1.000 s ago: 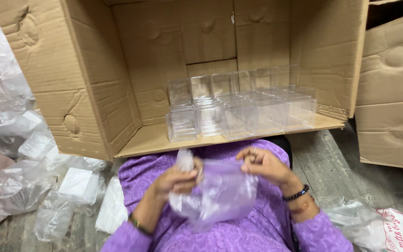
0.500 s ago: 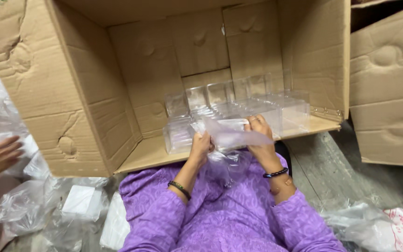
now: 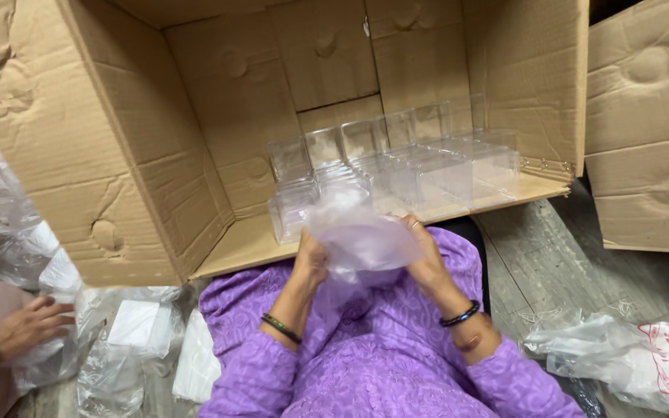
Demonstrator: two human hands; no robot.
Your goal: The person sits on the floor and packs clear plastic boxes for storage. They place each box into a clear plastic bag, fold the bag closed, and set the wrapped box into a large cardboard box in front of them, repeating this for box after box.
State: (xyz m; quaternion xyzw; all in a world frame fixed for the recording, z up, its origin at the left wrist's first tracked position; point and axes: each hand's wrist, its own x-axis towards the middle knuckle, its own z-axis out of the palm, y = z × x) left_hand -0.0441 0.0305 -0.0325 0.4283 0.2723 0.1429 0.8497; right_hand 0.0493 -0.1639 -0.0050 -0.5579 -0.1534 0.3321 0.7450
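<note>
Both my hands hold a clear plastic bag [image 3: 358, 232] over my lap, at the mouth of a large cardboard box [image 3: 141, 155] lying on its side. My left hand [image 3: 311, 259] grips the bag's left side. My right hand [image 3: 426, 263] grips its right side. The bag is crumpled and see-through; I cannot tell what is in it. Just beyond my hands, several clear plastic boxes [image 3: 420, 166] stand in rows on the carton's lower flap.
Another person's hand [image 3: 29, 325] rests on plastic-wrapped white packs [image 3: 137, 329] at the left. A second cardboard box [image 3: 648, 124] stands at the right. A crumpled plastic bag [image 3: 629, 360] lies on the grey floor at the lower right.
My hands rose from my lap toward the carton's mouth with the bag, then drew slightly back. The view moved closer to the carton. The other person's hand shifted lower at the left.
</note>
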